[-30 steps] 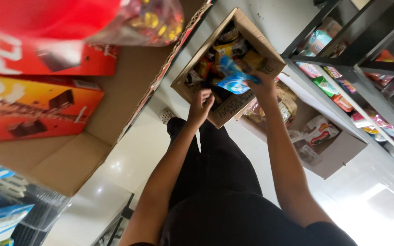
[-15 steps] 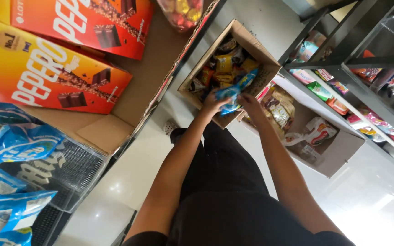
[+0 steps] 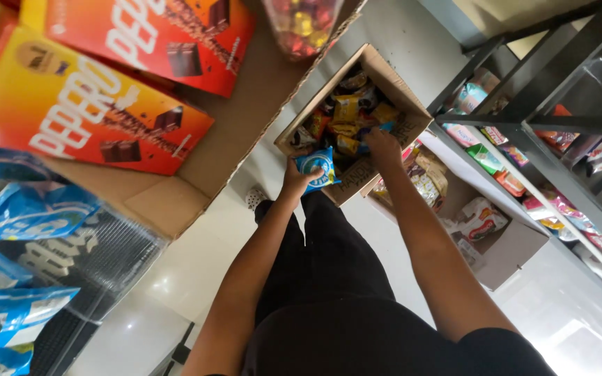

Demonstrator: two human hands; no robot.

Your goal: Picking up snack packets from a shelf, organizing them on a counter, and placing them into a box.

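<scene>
Left hand: my left hand (image 3: 292, 182) grips a small blue snack packet (image 3: 317, 168), held just outside the near wall of the cardboard box (image 3: 391, 78) on the floor.
Right hand: my right hand (image 3: 383, 144) reaches into the box at its near right corner, fingers down among the wrapped snacks (image 3: 348, 115); I cannot tell whether it has closed on one.
Box: open-topped, filled with yellow, red and dark packets.
Beside it: a second open carton (image 3: 517, 245) of packets stands to the right, below black metal shelving (image 3: 524, 118) stocked with bright packs.
Left edge: orange and red biscuit boxes (image 3: 85, 111) lie on flattened cardboard, with blue packets (image 3: 22, 216) in the lower left corner.
</scene>
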